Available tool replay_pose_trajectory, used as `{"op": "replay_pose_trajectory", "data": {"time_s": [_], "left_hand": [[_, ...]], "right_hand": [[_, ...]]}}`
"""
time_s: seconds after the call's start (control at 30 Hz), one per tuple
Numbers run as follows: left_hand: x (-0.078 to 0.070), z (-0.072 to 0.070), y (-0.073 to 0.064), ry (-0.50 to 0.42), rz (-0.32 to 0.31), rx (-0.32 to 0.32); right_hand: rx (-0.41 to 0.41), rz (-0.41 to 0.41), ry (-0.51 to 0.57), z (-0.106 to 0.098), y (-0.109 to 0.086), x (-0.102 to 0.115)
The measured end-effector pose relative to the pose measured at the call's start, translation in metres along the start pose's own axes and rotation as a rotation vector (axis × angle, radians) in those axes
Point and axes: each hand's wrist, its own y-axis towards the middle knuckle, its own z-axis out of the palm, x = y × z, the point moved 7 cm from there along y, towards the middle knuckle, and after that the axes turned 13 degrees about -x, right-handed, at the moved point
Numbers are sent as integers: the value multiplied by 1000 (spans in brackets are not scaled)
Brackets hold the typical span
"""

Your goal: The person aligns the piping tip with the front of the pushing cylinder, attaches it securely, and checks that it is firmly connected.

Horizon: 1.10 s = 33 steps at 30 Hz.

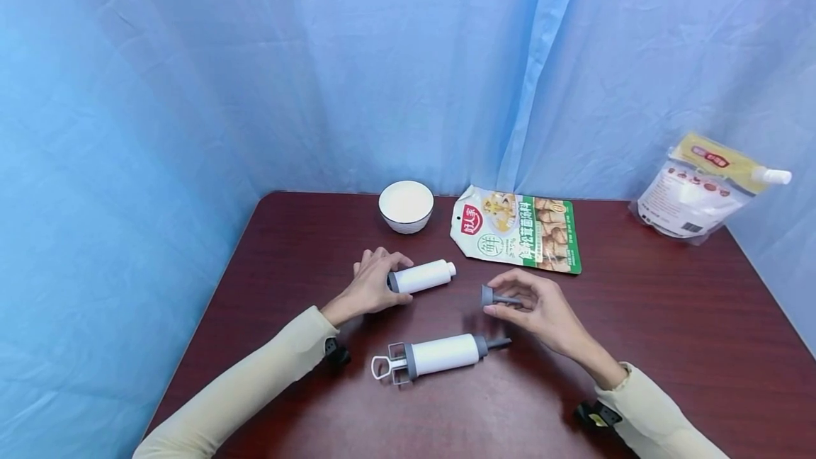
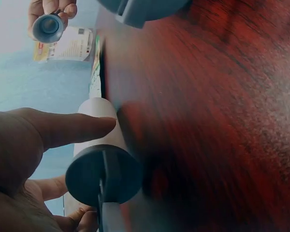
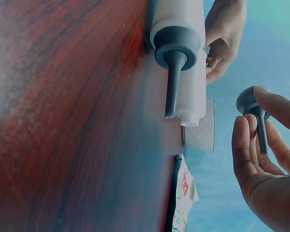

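Observation:
My left hand [image 1: 372,285] grips a white syringe-like barrel [image 1: 423,278] near its grey-capped end. In the left wrist view the thumb lies across the barrel [image 2: 102,110], and the grey end cap [image 2: 104,174] faces the camera. Off to the right, my right hand [image 1: 542,309] pinches a grey nozzle [image 1: 487,295] above the table, its thin spout towards the palm. The nozzle [image 3: 251,104] is apart from the barrel. Between the hands and closer to me lies a second white syringe [image 1: 445,355], with a grey nozzle attached and a ring-shaped pull handle.
A white bowl [image 1: 406,205] stands at the back of the dark red table [image 1: 306,402]. Right of it lies a flat green and white food packet [image 1: 516,231]. A spouted pouch [image 1: 698,193] stands at the far right back corner. Blue curtains [image 1: 382,69] hang behind.

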Motion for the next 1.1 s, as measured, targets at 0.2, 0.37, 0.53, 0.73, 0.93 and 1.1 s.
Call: {"op": "replay_pose_trajectory", "data": {"time_s": [0.2,0.37,0.53,0.73,0.93,1.1], "left_hand": [[2,2,1,-13,18,-17],[4,3,0,-32,18,-19],[3,3,0,-65,49,-21],[2,1,-2,-94,50,-14],[-5,-10,-7,-131,48,-18],[-16,-22,-15,-172,114,-33]], "right_hand": [[0,7,-10,0,-1,-2],[8,23,-6,0,-1,-3],[10,29,4,1,-1,-4],[6,29,-3,-1,-1,-5],[2,31,4,-3,-1,-5],[4,36,14,-1,-4,-4]]}}
